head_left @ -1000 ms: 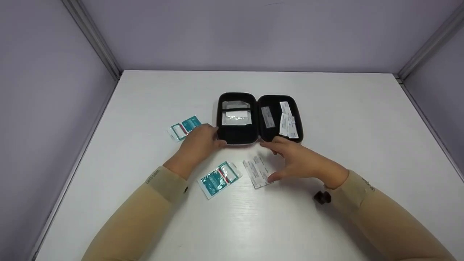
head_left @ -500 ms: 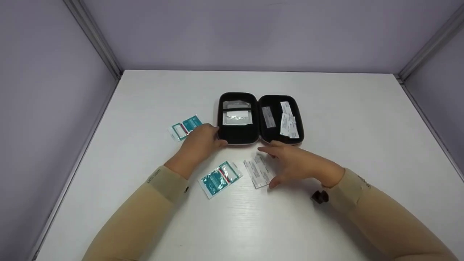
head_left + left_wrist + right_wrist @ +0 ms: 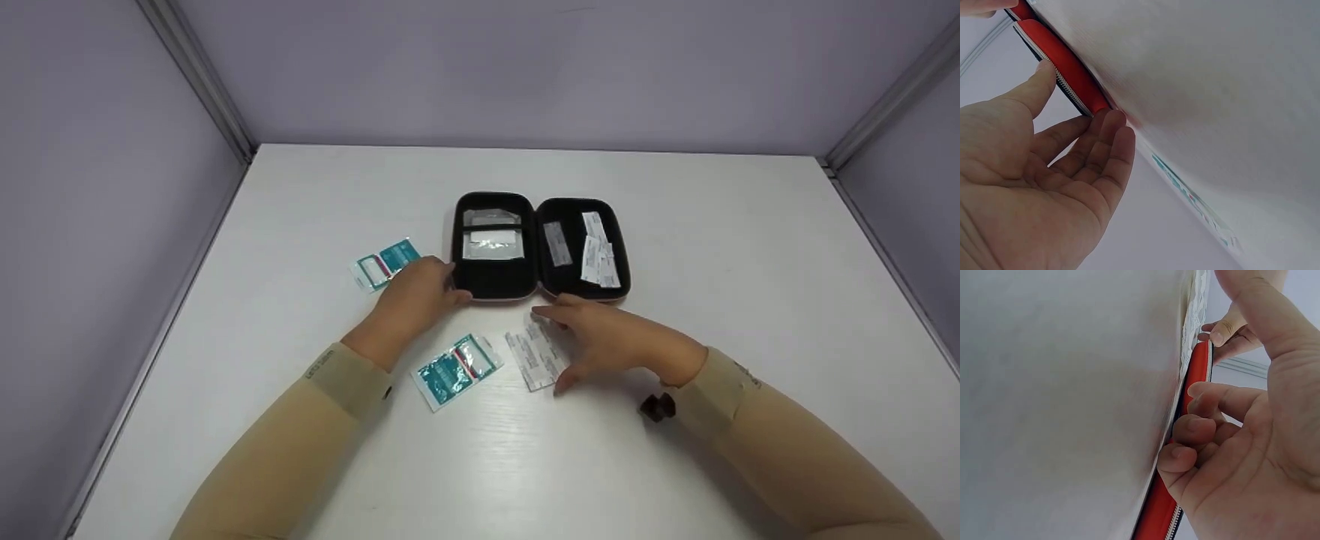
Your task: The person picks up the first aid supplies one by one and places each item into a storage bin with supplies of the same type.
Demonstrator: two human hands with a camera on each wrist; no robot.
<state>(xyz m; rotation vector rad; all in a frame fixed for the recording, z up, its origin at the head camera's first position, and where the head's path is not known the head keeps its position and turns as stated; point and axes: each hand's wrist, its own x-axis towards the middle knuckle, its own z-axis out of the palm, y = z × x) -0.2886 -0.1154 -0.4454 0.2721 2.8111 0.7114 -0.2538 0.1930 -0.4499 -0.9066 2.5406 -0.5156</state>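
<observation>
Right hand [image 3: 613, 336]: we've drawn it slightly down-frame from the case [image 3: 495, 281]; fingers loose, holding nothing.
Left hand [image 3: 417, 294]: we grip the case's lower-left corner.
Case: unfolded at frame centre; we judge it light, stiff-shelled, best held by its rim.

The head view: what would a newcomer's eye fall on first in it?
Probably the black case, lying open near the picture's centre on the white table, with small white packets in its right half. Next, two bright teal-and-white packets: one left of the case, the other nearer the camera. Right of that nearer one lie printed white strips.
</observation>
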